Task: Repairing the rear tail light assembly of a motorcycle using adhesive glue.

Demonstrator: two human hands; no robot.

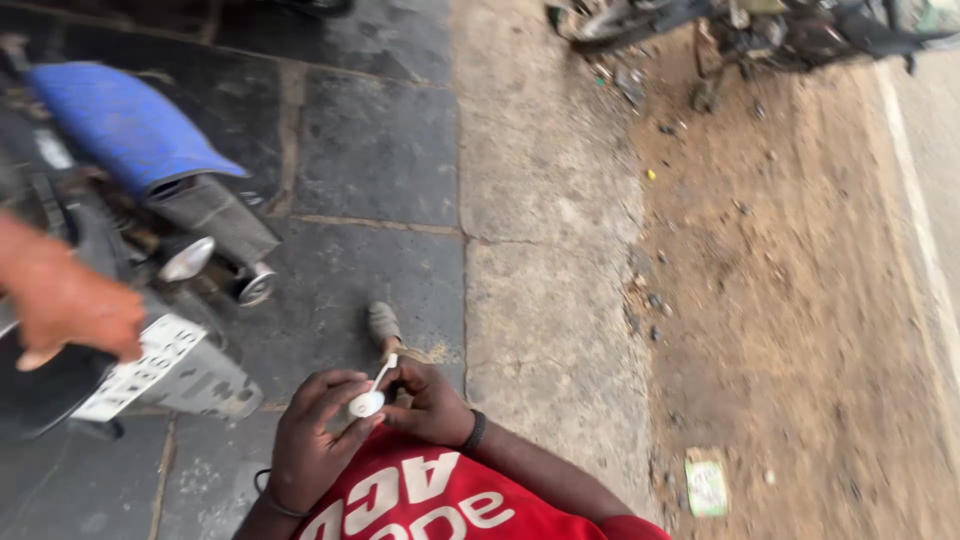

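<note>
Head cam, looking down at pavement. Landmark = small white part (367,403), roundish w/ a thin white stem running up and to the right; all places given rel. to it.

Left hand (312,440): directly below-left of white part, fingers curled in, thumb and fingertips closing on its round end. Dark band on that wrist, lower left of part.

Right hand (430,405): just right of white part, fingers bent, pinching the stem side near its top. Black wristband (474,431) further right. Both hands touch the part and nearly meet around it; exact grip points partly hidden by fingers, so prob. a two-hand pinch.

Red shirt w/ white lettering (440,500): right below the part, the hands sit over it.

Shoe (383,322), grey-tan: just above the part, on dark stone paving slabs (375,150).

Motorbike (150,200): well to upper left of part; blue seat, chrome bits, white number plate hanging low at rear, nearest piece to left of the part.

Another person's hand (65,310): far left of part, reddish-orange in the light, fingers loosely bent, held over the bike's rear. Not touching the part.

Concrete strip (545,250): right of part, running top to bottom. Bare dirt beyond it, further right, w/ scattered pebbles and a small green-white wrapper (706,487) lower right.

Second bike (740,30): far upper right of part, only lower frame and wheel area seen.
</note>
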